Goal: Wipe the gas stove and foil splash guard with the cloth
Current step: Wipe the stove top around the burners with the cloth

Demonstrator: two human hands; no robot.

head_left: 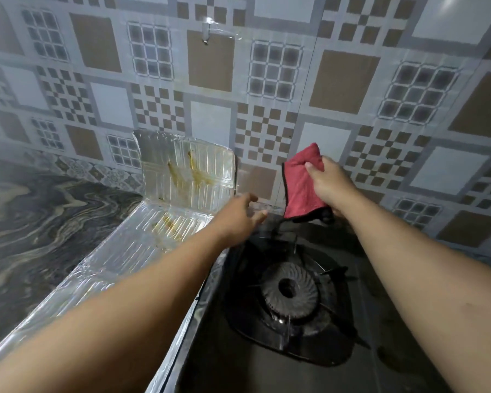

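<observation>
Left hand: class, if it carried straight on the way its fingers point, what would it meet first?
Probably the patterned tile wall just right of the foil splash guard; the left hand points there over the gas stove, though depth is unclear.

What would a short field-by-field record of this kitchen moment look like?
Right hand: grips red cloth, held up near the tiled wall
Left hand: fingers straight, holds nothing, reaching toward the foil
Foil splash guard: yellow-brown stains on its rear and side panels
Gas stove: black, burner bare, no pot
</observation>
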